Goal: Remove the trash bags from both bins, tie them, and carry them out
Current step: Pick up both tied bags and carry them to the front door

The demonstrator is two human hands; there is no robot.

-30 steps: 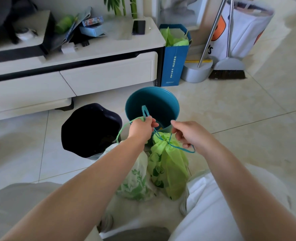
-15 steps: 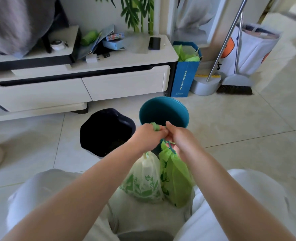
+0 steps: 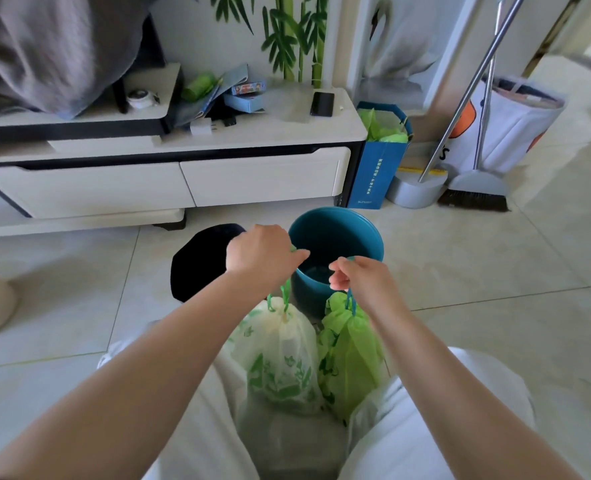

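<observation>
Two closed trash bags hang in front of my knees. My left hand [image 3: 261, 252] grips the green drawstring of the white bag with green leaf print [image 3: 280, 355]. My right hand [image 3: 360, 277] grips the blue drawstring of the bright green bag [image 3: 351, 348], which hangs to the right of the white one. Behind the hands stand the two bins on the tiled floor: a black bin [image 3: 200, 261] on the left and a teal bin [image 3: 335, 237] on the right, both without bags.
A white TV cabinet [image 3: 183, 174] with drawers runs along the wall behind the bins. A blue paper bag [image 3: 377, 168] stands at its right end, then a grey dustpan [image 3: 415, 192], a broom [image 3: 474, 192] and a white tote [image 3: 505, 129]. Open tiled floor lies to the right.
The hands drew together over the bags, then parted, each holding one drawstring. Both bags now hang higher off the floor. The view has tilted up and back.
</observation>
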